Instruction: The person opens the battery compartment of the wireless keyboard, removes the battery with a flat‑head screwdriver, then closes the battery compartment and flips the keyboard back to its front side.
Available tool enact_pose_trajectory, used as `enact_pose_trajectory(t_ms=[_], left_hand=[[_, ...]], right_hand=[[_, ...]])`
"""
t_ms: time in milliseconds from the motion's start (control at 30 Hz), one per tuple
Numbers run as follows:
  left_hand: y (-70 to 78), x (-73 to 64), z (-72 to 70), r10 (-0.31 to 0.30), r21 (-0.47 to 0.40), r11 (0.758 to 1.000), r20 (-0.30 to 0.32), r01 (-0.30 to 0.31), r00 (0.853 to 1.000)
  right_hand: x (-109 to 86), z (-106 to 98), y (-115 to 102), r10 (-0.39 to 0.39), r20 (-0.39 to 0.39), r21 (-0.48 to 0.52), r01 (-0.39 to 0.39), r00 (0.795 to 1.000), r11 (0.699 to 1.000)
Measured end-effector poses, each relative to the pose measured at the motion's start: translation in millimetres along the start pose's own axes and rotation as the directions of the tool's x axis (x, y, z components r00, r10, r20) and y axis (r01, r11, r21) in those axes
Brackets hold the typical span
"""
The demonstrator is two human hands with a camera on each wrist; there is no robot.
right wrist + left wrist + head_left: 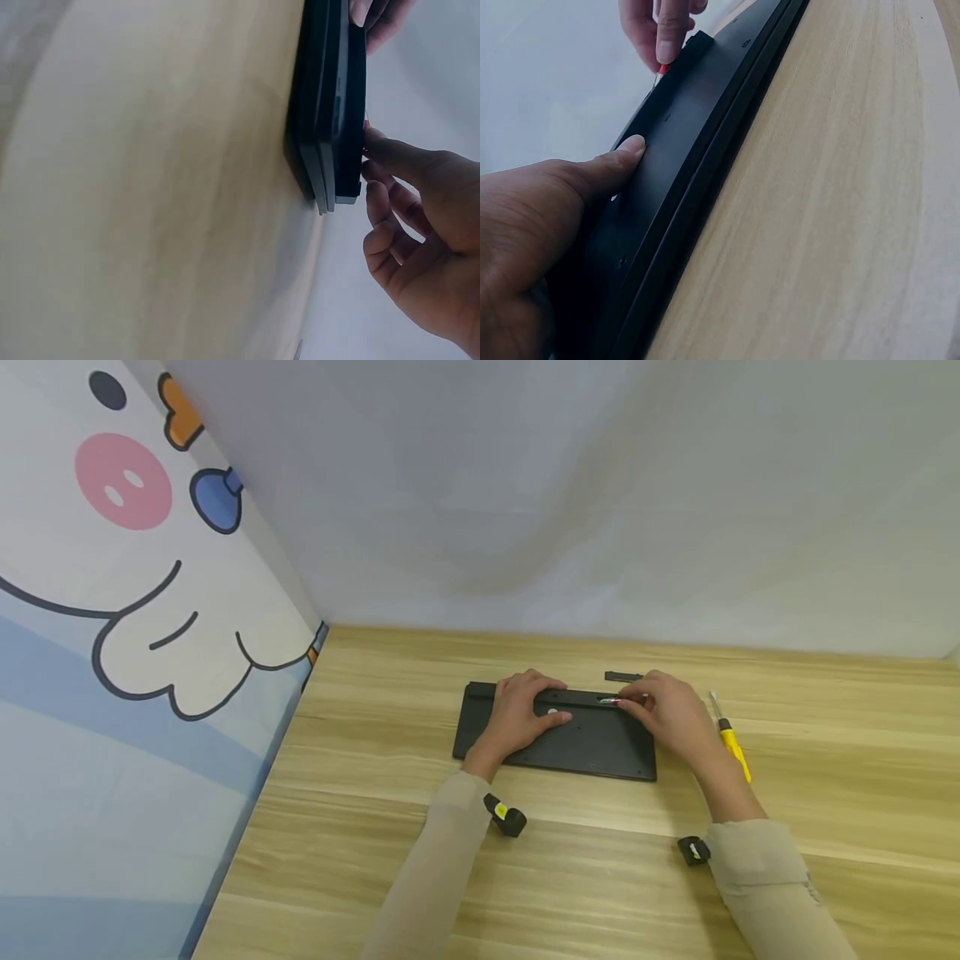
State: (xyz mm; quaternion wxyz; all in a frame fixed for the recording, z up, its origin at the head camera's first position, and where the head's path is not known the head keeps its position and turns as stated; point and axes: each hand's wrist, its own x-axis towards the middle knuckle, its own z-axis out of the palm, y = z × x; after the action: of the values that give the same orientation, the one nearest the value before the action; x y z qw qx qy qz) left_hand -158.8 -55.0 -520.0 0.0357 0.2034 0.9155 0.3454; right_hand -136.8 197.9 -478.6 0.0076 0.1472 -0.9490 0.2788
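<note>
A black keyboard (592, 747) lies face-down on the table, with a raised ridge along its far edge. My left hand (516, 714) grips its left half, fingers over the far edge and thumb (632, 146) on the flat back. At a slot in the ridge, toward the right end, my right hand (670, 714) pinches a small battery (609, 701) between thumb and fingertips. The battery's red end (664, 68) shows under those fingers in the left wrist view. Just behind the keyboard lies a narrow black cover (621, 677), partly behind the right hand.
To the right of the keyboard is a screwdriver (731, 742) with a yellow and black handle, its shaft pointing away. A pale wall (600, 527) rises at the table's back edge. A cartoon-printed panel (142, 635) stands along the left side.
</note>
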Motion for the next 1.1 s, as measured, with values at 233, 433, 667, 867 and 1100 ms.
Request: enact_pose_trajectory(t_ms=[233, 433, 667, 867, 1100], left_hand=[[1.5, 0.0, -1.3, -0.005, 0.001, 1.0, 0.004, 0.005, 1.0], [1.6, 0.4, -0.6, 0.001, 0.003, 1.0, 0.002, -0.001, 1.0], [1.6, -1.2, -0.6, -0.004, 0.005, 1.0, 0.001, 0.004, 1.0], [1.9, -1.2, -1.4, 0.002, 0.01, 1.0, -0.003, -0.002, 1.0], [0.8, -1.0, -0.4, -0.003, 0.004, 1.0, -0.002, 0.003, 1.0]], right_hand=[[-2.2, 4, 2, -0.003, -0.034, -0.018, 0.002, 0.999, 1.0], [-3.9, 2, 1, -0.001, -0.023, -0.022, 0.0, 1.0, 1.0], [-3.9, 0, 3, -0.005, -0.013, -0.024, 0.005, 1.0, 1.0], [-6.7, -10, 4, 0.007, -0.029, -0.014, -0.007, 1.0, 1.0], [-12.1, -22, 12, 0.01, -0.058, 0.0, -0.01, 0.998, 1.0]])
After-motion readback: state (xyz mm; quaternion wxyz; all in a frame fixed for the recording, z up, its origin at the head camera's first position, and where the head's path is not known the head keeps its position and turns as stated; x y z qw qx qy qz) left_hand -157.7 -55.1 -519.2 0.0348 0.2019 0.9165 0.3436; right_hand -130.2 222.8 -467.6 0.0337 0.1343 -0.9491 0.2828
